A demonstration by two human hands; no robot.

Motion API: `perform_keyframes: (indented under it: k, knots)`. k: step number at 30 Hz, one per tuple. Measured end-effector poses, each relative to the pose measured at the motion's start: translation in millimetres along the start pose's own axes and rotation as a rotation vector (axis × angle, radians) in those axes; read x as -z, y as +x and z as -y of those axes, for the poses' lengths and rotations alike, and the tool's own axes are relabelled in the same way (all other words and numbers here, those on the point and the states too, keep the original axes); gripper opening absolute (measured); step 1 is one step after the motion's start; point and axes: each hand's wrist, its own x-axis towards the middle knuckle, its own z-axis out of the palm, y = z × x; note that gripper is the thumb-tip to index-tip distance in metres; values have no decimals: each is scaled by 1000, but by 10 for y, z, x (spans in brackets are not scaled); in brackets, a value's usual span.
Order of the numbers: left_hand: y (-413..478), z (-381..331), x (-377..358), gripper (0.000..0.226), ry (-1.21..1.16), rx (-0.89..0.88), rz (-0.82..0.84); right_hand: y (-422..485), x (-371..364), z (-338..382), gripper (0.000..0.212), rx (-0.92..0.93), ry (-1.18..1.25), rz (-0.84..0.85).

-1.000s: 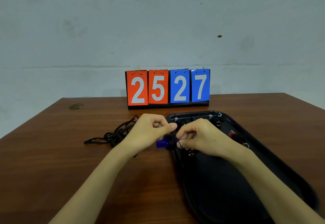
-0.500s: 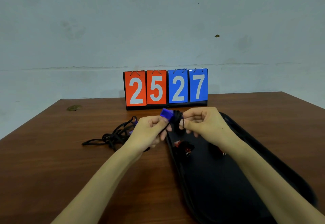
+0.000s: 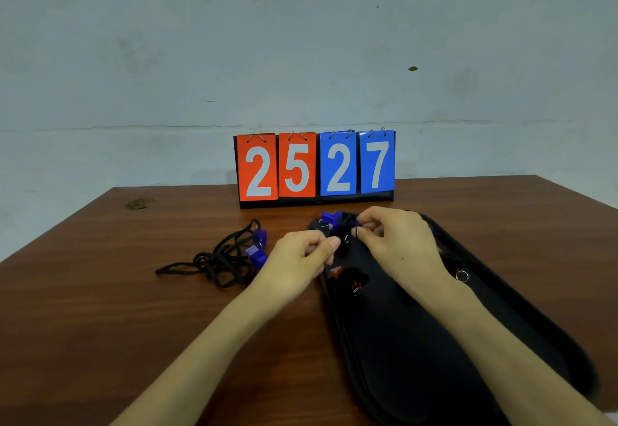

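Observation:
A blue whistle (image 3: 331, 217) with a bundled black cord (image 3: 342, 235) hangs over the far end of the black tray (image 3: 501, 318). My right hand (image 3: 394, 241) pinches the cord bundle beside the whistle. My left hand (image 3: 301, 258) pinches the cord's loose end just left of the bundle. A red whistle (image 3: 347, 276) with its wound cord and ring lies in the tray below my hands. On the table to the left lie two blue whistles (image 3: 257, 248) with loose black cords (image 3: 217, 260).
A flip scoreboard (image 3: 315, 166) reading 25 27 stands at the table's far edge. Another ring (image 3: 462, 275) and dark item lie in the tray behind my right wrist. A small brownish spot (image 3: 139, 203) marks the far left of the wooden table (image 3: 100, 325).
Both hands lifted the blue whistle and its cord up from the tray and away from me. My left hand has since dropped a little, drawing cord out of the bundle.

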Motion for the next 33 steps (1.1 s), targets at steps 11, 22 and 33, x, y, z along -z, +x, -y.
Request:
perform_keyframes:
  k: [11, 22, 33]
  knots:
    - [-1, -99, 189, 28, 79, -119, -100, -81, -46, 74, 16, 298, 55, 404]
    - [11, -144, 314, 24, -127, 24, -104, -69, 87, 143, 8, 126, 617, 567]
    - [-59, -207, 84, 9, -409, -42, -347, -15, 89, 74, 15, -386, 1120, 496]
